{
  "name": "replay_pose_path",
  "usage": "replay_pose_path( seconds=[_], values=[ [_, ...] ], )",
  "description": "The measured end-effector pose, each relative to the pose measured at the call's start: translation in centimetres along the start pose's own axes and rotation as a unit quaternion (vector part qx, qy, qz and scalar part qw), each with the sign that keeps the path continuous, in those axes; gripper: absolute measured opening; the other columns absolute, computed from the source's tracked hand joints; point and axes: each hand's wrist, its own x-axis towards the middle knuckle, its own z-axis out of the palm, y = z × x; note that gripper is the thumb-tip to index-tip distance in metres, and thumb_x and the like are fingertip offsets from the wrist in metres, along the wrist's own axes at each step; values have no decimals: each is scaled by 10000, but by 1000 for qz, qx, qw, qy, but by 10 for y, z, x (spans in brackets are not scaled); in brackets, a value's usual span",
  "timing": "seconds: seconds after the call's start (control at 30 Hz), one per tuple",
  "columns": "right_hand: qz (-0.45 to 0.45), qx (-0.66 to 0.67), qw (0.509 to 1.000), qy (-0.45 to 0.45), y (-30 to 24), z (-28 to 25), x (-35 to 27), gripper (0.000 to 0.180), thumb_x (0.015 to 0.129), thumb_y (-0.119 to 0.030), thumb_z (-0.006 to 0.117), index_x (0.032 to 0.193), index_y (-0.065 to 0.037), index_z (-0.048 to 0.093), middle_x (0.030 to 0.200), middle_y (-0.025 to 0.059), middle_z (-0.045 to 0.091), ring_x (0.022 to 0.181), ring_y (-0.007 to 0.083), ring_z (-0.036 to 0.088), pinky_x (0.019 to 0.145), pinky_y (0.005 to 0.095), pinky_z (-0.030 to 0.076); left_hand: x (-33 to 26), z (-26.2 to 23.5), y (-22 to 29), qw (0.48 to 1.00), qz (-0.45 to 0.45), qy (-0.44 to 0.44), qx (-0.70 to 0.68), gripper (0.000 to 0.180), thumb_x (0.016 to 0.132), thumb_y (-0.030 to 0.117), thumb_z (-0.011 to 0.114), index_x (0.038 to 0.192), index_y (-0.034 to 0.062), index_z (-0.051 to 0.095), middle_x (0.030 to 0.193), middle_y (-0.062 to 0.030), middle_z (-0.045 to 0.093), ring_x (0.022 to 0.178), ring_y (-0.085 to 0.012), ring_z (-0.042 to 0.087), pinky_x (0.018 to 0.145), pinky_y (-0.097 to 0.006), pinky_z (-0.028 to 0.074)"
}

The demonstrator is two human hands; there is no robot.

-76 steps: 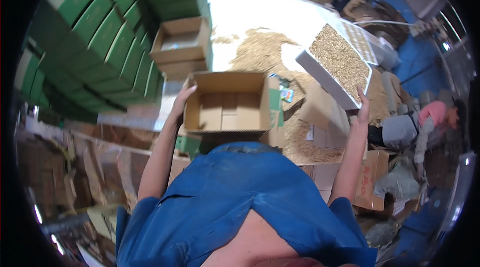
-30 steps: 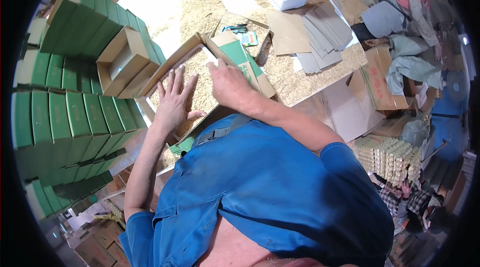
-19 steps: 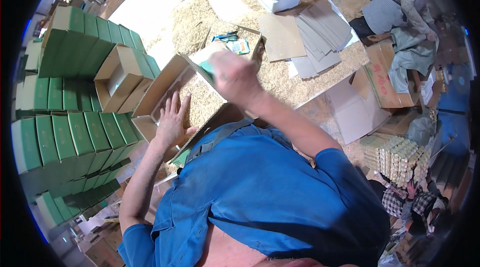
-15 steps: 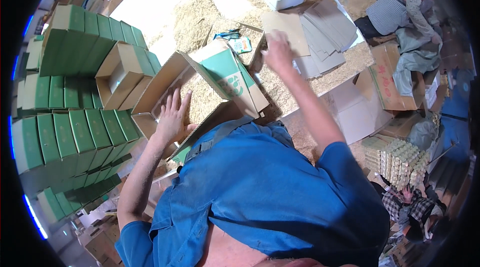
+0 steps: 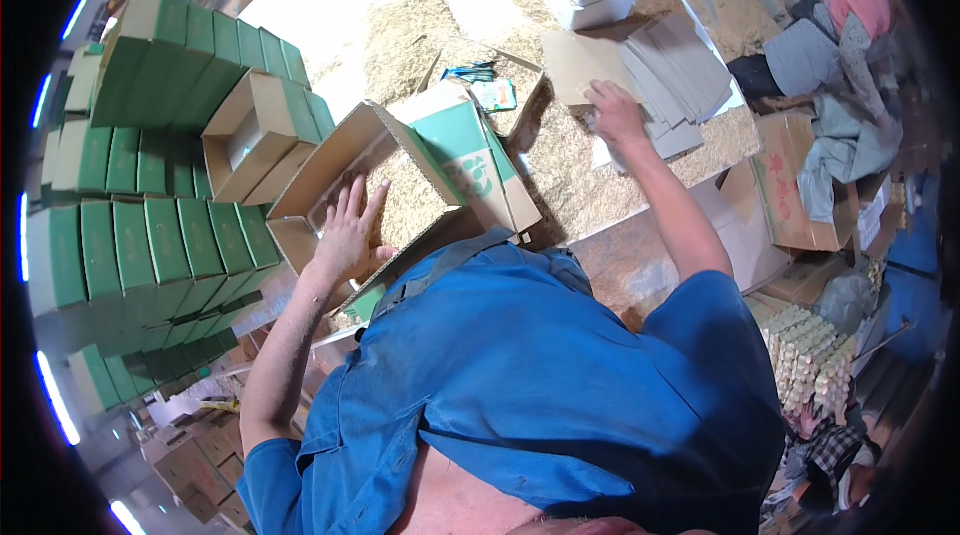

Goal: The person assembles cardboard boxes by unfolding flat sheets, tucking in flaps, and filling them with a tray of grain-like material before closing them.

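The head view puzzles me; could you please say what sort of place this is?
Probably a packing workshop: stacked green cartons stand at left, loose chaff-like filler lies in an open cardboard box, and flat grey cardboard sheets lie on the white table.

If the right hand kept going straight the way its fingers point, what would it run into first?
Most likely the brown cardboard sheet, which lies directly at the fingertips of the right hand. Depth is unclear here, so they may already be touching it.
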Motion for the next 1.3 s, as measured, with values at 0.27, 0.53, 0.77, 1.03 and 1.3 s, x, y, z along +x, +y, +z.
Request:
replay_pose_path(
  seconds=[0.27, 0.53, 0.77, 1.03, 1.3],
  values=[
    [6, 234, 900, 367, -60, -150, 13, 115, 854, -26, 617, 938, -19, 696, 913, 123, 711, 839, 253, 679, 773, 329, 522, -10, -11, -8, 995, 4, 63, -82, 962, 765, 478, 762, 1542, 266, 237, 1547, -244, 235, 1383, -449, 316, 1093, -596, 331],
    [137, 715, 675, 119, -195, -209, 11, 203, 897, -50, 670, 1054, 78, 667, 1000, 109, 684, 867, 149, 640, 775, 251, 507, -57, -40, -25, 847, -113, 343, -389, 343, 900, -22, 572, 1227, 55, 645, 1207, -140, 666, 1140, -227, 631, 991, -325, 486],
    [34, 562, 826, -17, -313, -161, 26, 313, 854, 6, 654, 1163, 52, 664, 836, 109, 706, 766, 143, 661, 683, 245, 513, -100, -27, -40, 770, -166, 503, -355, 353, 891, -38, 559, 1226, 37, 643, 1232, -147, 647, 1169, -257, 613, 985, -332, 498],
    [-63, 294, 953, -25, -349, -159, 35, 527, 875, 17, 612, 1384, -1, 474, 1161, 211, 620, 991, 280, 664, 883, 371, 550, -71, -22, -10, 903, -137, 312, -260, 558, 867, 197, 702, 1396, 193, 523, 1517, -122, 385, 1373, -323, 410, 1129, -464, 381],
    [-159, 125, 970, -135, -331, -146, 22, 273, 791, 39, 588, 1055, 24, 660, 1199, 224, 542, 981, 364, 655, 818, 397, 578, -30, -17, 22, 975, -34, 162, -151, 808, 798, 453, 724, 1497, 271, 361, 1609, -135, 151, 1472, -382, 183, 1163, -607, 233]
  ],
)
